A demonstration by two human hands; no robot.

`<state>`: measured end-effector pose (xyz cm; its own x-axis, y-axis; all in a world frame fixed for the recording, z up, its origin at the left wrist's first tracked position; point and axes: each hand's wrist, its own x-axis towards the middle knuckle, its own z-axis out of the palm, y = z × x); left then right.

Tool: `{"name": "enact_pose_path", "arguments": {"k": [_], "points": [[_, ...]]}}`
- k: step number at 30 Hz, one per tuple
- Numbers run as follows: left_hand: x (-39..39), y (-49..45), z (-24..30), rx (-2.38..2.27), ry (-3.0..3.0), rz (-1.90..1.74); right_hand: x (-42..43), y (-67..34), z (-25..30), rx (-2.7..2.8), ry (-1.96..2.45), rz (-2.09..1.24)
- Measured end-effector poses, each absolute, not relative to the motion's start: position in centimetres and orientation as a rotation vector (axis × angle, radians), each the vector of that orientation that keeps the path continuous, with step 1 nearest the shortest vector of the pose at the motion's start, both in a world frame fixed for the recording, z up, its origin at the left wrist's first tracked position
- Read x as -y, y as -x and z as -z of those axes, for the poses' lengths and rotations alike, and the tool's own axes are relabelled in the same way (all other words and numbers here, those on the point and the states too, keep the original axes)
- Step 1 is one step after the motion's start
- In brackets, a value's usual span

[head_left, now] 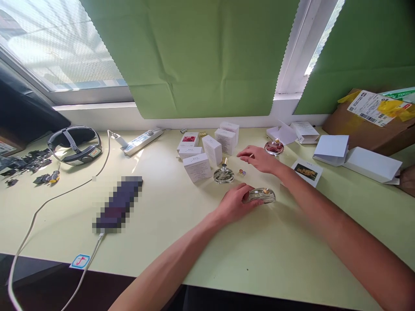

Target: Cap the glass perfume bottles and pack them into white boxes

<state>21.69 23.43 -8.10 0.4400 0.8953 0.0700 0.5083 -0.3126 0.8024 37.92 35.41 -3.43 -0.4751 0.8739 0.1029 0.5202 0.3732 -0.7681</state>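
My left hand [236, 201] is closed round the left end of a clear glass bottle [266, 196] with a gold neck, which rests on the table. Farther off and above it, my right hand [259, 159] hovers with its fingertips drawn together; what sits between them, if anything, is too small to make out. Below those fingertips lie a few small coloured pieces [242, 172]. A second glass bottle [223, 176] with a tall gold top stands to their left. Behind my right wrist is a round bottle [274, 147] with dark red contents and a gold neck.
White small boxes [197, 167] cluster left of the bottles. A box with a flower picture [306, 172] lies under my right forearm. Opened white boxes [371, 165] and a cardboard carton [372, 125] are at right. A phone [118, 205], cable, power strip [142, 142] and headset [75, 146] occupy the left.
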Motion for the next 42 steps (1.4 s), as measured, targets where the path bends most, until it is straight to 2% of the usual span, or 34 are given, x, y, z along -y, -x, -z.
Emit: {"name": "enact_pose_path", "arguments": {"k": [7, 17, 25, 36, 42], "points": [[-23.6, -21.7, 8.3, -1.172, -1.983, -0.735, -29.5, -44.1, 5.3, 1.694, 1.147, -1.139], [-23.7, -21.6, 8.2, -1.211, -1.995, -0.721, -27.4, -43.7, 8.2, 1.418, 1.032, -1.374], [-23.8, -21.6, 8.3, -1.202, -1.987, -0.736, -27.7, -43.8, 8.5, 1.357, 1.066, -1.274], [-23.8, -21.7, 8.2, -1.194, -1.980, -0.765, -26.5, -43.3, 6.2, 1.389, 0.975, -1.161], [-23.7, -21.6, 8.3, -1.194, -1.987, -0.771, -25.9, -43.1, 6.1, 1.519, 0.937, -1.238]]}}
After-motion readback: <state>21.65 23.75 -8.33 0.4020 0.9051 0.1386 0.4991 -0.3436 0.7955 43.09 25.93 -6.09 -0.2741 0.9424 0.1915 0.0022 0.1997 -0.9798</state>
